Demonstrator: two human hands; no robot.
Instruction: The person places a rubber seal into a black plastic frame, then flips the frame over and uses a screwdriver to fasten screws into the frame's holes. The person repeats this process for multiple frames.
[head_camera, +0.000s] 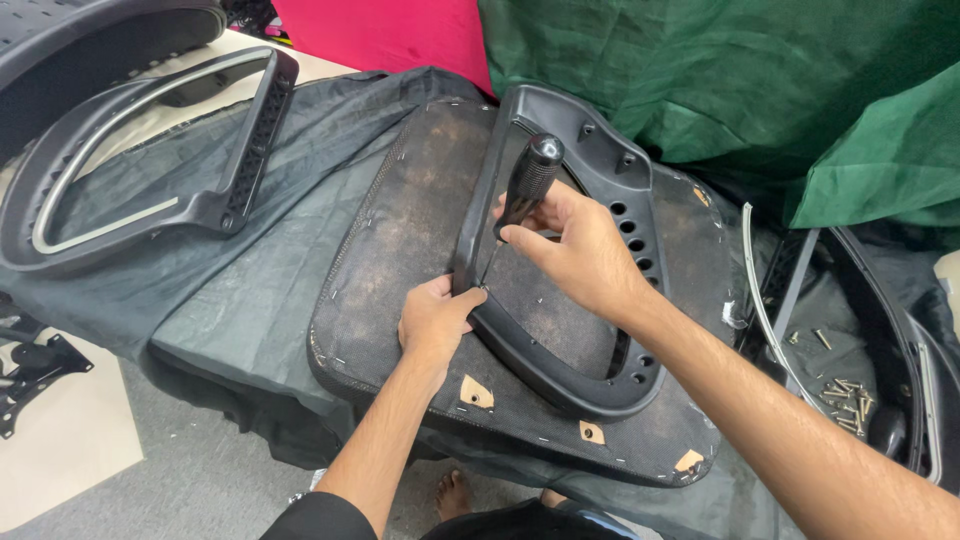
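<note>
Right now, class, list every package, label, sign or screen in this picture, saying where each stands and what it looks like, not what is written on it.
None in view: no package, label, sign or screen.
The scene holds only a black plastic frame on a dark seat board, a black-handled screwdriver in the right hand, the left hand on the frame, and loose screws.

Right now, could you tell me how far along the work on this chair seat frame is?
Already done: the black plastic frame lies on the fabric-covered seat panel, staples along the panel's edge. In hand: the right hand holds a black-handled screwdriver tipped against the frame's inner edge, beside the left hand pressing there. Left: a pile of loose screws sits unused at right, and a second frame lies apart.
</note>
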